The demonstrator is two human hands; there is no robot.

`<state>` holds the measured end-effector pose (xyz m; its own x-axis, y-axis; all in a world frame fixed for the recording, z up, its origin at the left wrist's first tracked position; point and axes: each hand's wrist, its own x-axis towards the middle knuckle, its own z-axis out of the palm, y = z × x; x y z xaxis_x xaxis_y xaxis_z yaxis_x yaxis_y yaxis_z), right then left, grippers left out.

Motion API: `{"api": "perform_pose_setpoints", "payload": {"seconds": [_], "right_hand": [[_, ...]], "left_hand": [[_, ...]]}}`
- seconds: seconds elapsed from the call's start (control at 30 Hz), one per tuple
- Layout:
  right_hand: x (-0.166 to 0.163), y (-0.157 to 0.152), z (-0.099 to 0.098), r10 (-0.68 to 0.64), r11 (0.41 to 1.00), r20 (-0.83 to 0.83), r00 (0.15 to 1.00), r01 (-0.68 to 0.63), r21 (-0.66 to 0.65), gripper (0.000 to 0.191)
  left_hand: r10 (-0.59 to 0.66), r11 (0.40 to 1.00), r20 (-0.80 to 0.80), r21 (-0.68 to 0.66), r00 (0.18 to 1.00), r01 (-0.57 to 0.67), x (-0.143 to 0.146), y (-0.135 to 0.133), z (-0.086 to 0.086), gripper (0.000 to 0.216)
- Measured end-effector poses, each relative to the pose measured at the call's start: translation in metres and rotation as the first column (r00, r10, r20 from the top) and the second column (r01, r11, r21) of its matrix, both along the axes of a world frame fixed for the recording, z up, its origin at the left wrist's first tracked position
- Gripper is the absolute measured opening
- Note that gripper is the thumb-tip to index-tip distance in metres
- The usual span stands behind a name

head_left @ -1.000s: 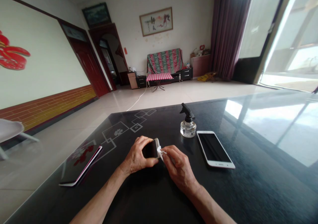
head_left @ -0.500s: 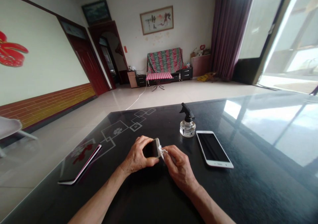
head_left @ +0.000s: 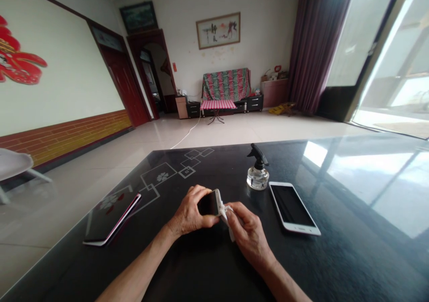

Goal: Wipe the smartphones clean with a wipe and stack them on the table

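My left hand [head_left: 191,210] grips a smartphone [head_left: 209,203] by its edges, its dark screen tilted up and its pale end turned to the right. Against that end my right hand [head_left: 247,224] pinches a crumpled white tissue [head_left: 224,211], which touches the phone's edge. Part of the tissue is hidden under my right fingers. To the right of my right hand, a larger white phone [head_left: 295,208] lies face up on the table. A clear spray bottle [head_left: 258,177] with a black trigger head stands upright just beyond my hands.
The glossy black table [head_left: 187,266] carries a pattern of pale squares. On its left side lies a dark phone in a folding case [head_left: 112,221], partly propped open. A white chair [head_left: 13,165] stands beyond the left edge. Farther off is a small checked table [head_left: 218,104].
The camera view has shifted slightly, so everything sits a little lower and farther right. More of the white tissue shows below my right fingers. Both hands keep their hold.
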<state>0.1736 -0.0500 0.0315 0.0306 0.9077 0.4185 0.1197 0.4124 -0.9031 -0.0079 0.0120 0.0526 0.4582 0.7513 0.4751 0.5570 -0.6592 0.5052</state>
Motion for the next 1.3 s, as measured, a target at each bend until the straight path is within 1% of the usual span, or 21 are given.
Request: {"api": "perform_pose_setpoints", "payload": {"seconds": [0.07,0.13,0.17,0.23,0.37,0.53,0.6,0.7,0.77,0.93,1.03,1.1,1.2,1.27,1.3], "right_hand": [[0.001,0.001,-0.001,0.060,0.989,-0.124,0.990,-0.076,-0.130,0.032],[0.002,0.002,-0.003,0.069,0.964,-0.264,0.962,-0.132,-0.230,0.038],[0.002,0.003,-0.004,0.050,0.958,-0.310,0.949,-0.133,-0.253,0.040],[0.003,0.006,-0.006,-0.003,0.961,-0.337,0.941,-0.090,-0.261,0.041],[0.003,0.008,-0.006,-0.033,0.976,-0.272,0.962,-0.027,-0.215,0.038],[-0.001,0.006,-0.003,0.001,0.997,-0.187,0.982,-0.016,-0.076,0.030],[-0.004,0.005,-0.003,-0.006,1.000,-0.158,0.987,0.003,-0.022,0.027],[-0.007,0.004,-0.002,-0.034,0.999,-0.106,0.994,0.032,-0.021,0.021],[-0.008,0.002,0.000,-0.035,0.999,-0.065,0.997,0.033,-0.027,0.021],[-0.006,-0.005,0.011,-0.012,0.999,0.001,1.000,0.012,0.049,0.019],[-0.005,-0.004,0.010,0.000,0.998,0.022,1.000,-0.001,0.056,0.017],[-0.004,-0.001,0.006,-0.050,0.995,0.026,0.998,0.048,0.083,0.015],[-0.002,0.006,0.000,-0.171,0.970,0.009,0.985,0.167,0.180,0.010],[-0.001,0.008,-0.002,-0.216,0.950,-0.008,0.976,0.212,0.227,0.010],[-0.001,0.009,-0.002,-0.223,0.948,-0.013,0.975,0.220,0.231,0.009]], "left_hand": [[-0.022,0.999,0.029,-0.049,0.999,0.024,-0.002,0.000,0.004,0.052],[-0.067,0.990,0.073,-0.117,0.995,0.075,-0.004,0.000,0.008,0.049],[-0.090,0.983,0.094,-0.149,0.991,0.104,-0.006,0.000,0.010,0.049],[-0.127,0.970,0.123,-0.193,0.984,0.150,-0.008,0.001,0.013,0.050],[-0.148,0.959,0.137,-0.224,0.979,0.176,-0.011,0.002,0.014,0.052],[-0.149,0.958,0.125,-0.227,0.981,0.174,-0.009,0.001,0.014,0.052],[-0.150,0.959,0.123,-0.225,0.981,0.175,-0.009,0.001,0.014,0.052],[-0.152,0.961,0.121,-0.216,0.981,0.175,-0.008,0.000,0.015,0.052],[-0.146,0.963,0.116,-0.211,0.983,0.168,-0.008,0.000,0.015,0.053],[-0.137,0.964,0.116,-0.211,0.984,0.159,-0.008,0.001,0.015,0.053],[-0.140,0.963,0.121,-0.215,0.983,0.163,-0.008,0.000,0.016,0.052],[-0.149,0.961,0.124,-0.216,0.981,0.173,-0.008,0.000,0.016,0.052],[-0.152,0.962,0.108,-0.212,0.983,0.172,-0.007,-0.001,0.015,0.051],[-0.143,0.966,0.089,-0.204,0.986,0.159,-0.006,-0.001,0.014,0.052],[-0.139,0.967,0.086,-0.201,0.987,0.153,-0.005,-0.002,0.014,0.053]]}}
